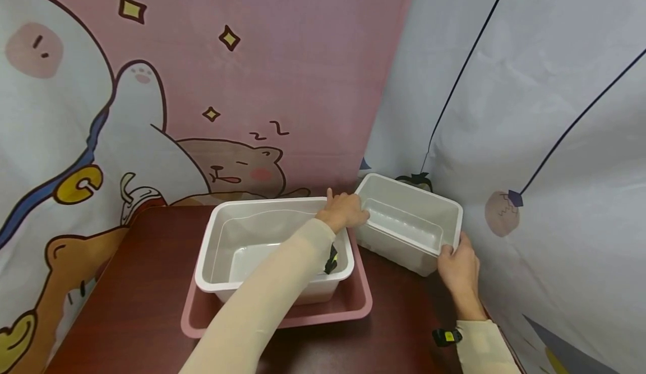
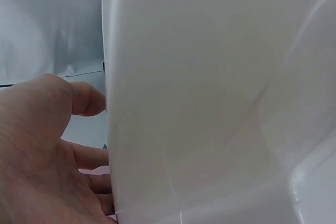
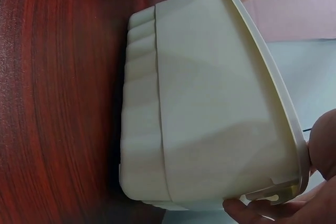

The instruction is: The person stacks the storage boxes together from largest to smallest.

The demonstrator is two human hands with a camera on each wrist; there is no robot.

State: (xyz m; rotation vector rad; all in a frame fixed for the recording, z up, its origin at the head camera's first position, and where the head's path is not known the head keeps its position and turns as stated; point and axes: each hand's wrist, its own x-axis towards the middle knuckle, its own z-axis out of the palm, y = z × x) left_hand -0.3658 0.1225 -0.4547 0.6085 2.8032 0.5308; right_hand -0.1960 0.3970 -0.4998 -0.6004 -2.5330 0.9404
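Observation:
Both hands hold a light grey plastic bin at the right of the table, one at each end. My left hand reaches across a white bin and grips the grey bin's left end near the rim. Its fingers are partly hidden behind a pale wall in the left wrist view. My right hand grips the right end, thumb over the rim and fingers beneath it in the right wrist view. The grey bin's inside holds nothing visible. Whether its base touches the table cannot be told.
The white bin stands inside a pink tray on the dark red-brown wooden table. A printed cloth hangs behind the table, and its pale part runs down the right side, close to the right hand.

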